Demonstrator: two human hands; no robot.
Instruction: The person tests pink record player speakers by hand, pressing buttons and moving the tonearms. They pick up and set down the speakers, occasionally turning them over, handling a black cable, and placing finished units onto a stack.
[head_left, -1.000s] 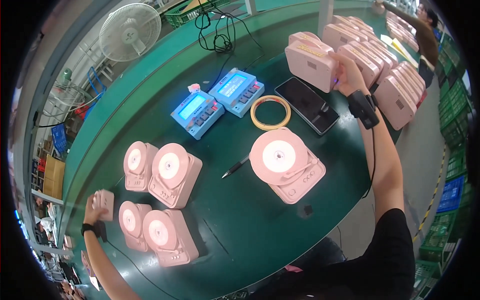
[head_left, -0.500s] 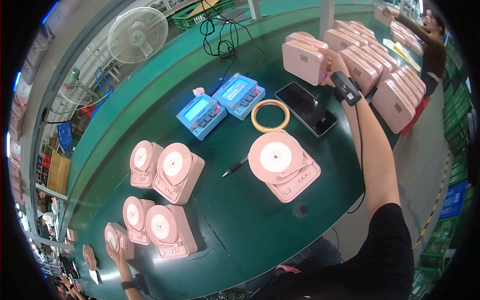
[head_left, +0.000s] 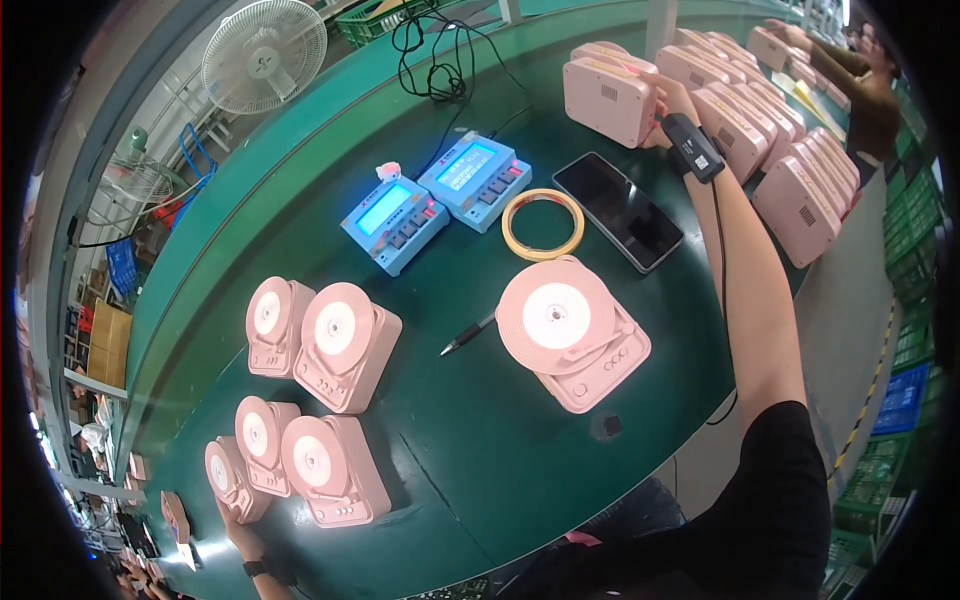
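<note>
Positions refer to a clock face centred on the view, 12 o'clock at the top.

Step in hand, by judgement: manual positioning of pink units at two places on the green table (head_left: pixel 460 390). At 8 o'clock, the left hand (head_left: pixel 243 543) reaches the near edge of a small turntable unit (head_left: pixel 226 474). Its fingers touch that edge; whether they grasp or have released it cannot be told. Four similar units (head_left: pixel 322 465) stand beside it, toward the centre. At 1 o'clock, the right hand (head_left: pixel 668 108) grasps the right end of an upright pink unit (head_left: pixel 609 100), fingers closed around the side.

Next move, by judgement: any withdrawal at the left calls for fingers clearing the edge without pushing the unit into its neighbour; any shift at the right calls for a firm hold to keep the unit upright.

Containers: a green crate (head_left: pixel 362 29) lies near 11 o'clock, a brown carton (head_left: pixel 106 345) at 9, a blue crate (head_left: pixel 902 392) between 3 and 4, and green crates (head_left: pixel 880 468) near 4. Their contents cannot be made out.
</note>
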